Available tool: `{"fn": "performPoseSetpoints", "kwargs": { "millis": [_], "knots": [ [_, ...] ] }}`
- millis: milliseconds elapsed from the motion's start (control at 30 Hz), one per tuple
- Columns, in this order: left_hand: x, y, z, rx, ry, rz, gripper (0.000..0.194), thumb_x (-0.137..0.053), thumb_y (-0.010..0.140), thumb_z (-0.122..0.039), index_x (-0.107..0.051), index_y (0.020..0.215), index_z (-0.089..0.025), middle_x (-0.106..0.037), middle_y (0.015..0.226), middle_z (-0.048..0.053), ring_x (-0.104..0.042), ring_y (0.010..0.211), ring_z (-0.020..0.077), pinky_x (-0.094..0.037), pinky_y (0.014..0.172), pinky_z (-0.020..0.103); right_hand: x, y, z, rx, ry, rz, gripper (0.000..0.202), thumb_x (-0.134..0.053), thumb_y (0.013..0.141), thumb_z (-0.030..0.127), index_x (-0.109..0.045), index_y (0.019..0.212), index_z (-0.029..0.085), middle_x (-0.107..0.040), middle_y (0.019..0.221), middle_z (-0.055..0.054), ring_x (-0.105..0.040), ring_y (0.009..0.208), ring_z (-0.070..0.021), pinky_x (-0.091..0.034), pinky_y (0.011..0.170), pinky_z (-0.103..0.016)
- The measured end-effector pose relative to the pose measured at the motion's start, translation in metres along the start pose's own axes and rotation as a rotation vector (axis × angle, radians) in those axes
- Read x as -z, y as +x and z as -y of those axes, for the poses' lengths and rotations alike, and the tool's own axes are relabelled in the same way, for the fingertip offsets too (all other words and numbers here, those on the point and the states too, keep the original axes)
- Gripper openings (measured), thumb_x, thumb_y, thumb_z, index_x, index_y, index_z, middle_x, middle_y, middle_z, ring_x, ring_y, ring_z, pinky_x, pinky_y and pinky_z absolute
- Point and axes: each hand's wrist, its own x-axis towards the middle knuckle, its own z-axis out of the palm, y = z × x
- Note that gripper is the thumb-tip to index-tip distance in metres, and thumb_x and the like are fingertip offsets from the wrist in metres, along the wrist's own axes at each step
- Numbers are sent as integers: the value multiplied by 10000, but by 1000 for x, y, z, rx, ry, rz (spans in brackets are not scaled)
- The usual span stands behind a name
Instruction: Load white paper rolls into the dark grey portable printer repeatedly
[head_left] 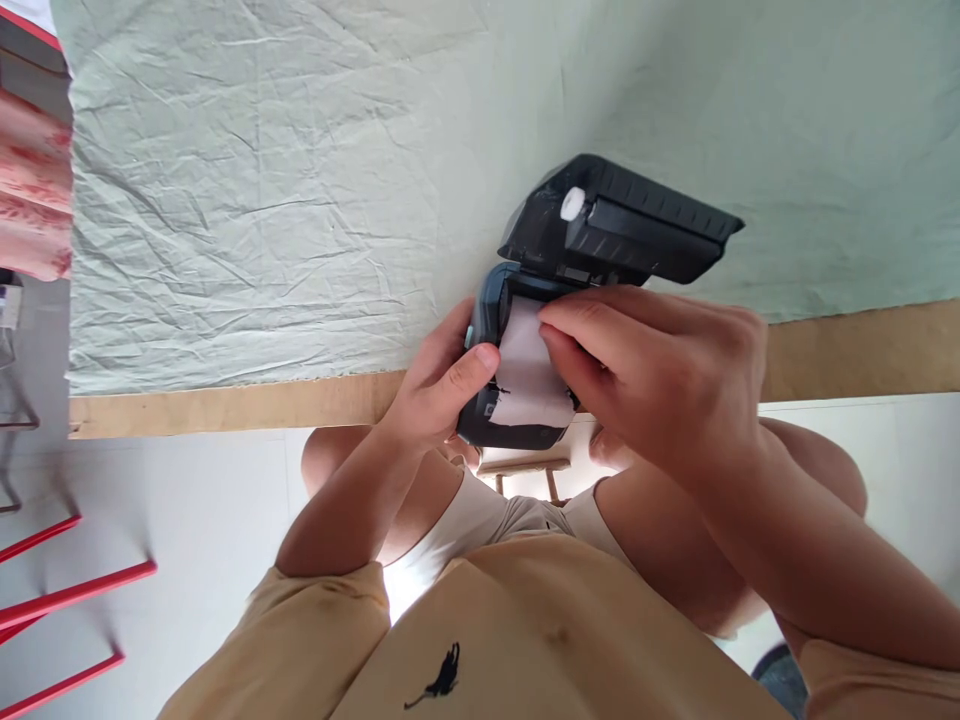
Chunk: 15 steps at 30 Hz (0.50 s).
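A small black receipt printer is held at the table's front edge, its lid swung up and away from me. A white gear and a dark roller show on the lid's inner side. White paper lies in the printer's bay and hangs over its near edge. My left hand is closed around the printer's left side, thumb on top by the paper. With thumb and fingertips together, my right hand pinches the paper near its upper right. That hand hides the right part of the bay.
A pale green wrinkled cloth covers the table, with a bare wooden edge along the front. My legs are under that edge. Red metal bars stand on the white floor at lower left, below a pink patterned fabric.
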Motion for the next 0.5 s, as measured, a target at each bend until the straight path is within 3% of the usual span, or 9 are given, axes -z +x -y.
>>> {"fn": "performPoseSetpoints", "kwargs": {
  "millis": [167,267,400,467,500],
  "knots": [
    [2,-1,1,0,59,-24,784,-678,1085,-1031,-842,1241,-281,-784,1016,92,-760,906,316,-654,783,474,7,1,3,-36,32,174,213,-702,1126,124,-739,970,264,-870,920,33,-549,611,-112,-270,572,-347],
    [2,-1,1,2,57,-41,812,-675,1087,-1032,-866,1323,-278,-831,1090,108,-797,958,337,-667,823,482,6,4,5,-66,101,168,150,-702,1093,145,-763,1067,279,-796,828,39,-570,618,-126,-277,573,-339],
    [-1,0,-6,5,37,-74,728,-758,1115,-932,-879,1421,-283,-934,1315,121,-904,1209,390,-747,968,477,19,3,1,-140,300,154,252,-757,1011,179,-840,1191,336,-612,656,102,-575,566,-140,-468,584,-312],
    [-4,1,-11,54,12,-96,612,-824,1138,-831,-882,1411,-286,-946,1408,118,-902,1400,417,-772,1083,487,27,0,-15,-300,565,42,273,-921,953,286,-903,1206,386,-711,774,85,-642,602,-157,-569,589,-344],
    [-5,1,-13,82,-10,-106,584,-852,1132,-810,-881,1395,-290,-947,1435,117,-888,1474,431,-783,1114,500,30,-2,-28,-440,704,-38,339,-1044,898,370,-942,1220,398,-836,993,33,-762,739,-202,-604,586,-372]
  ]
}}
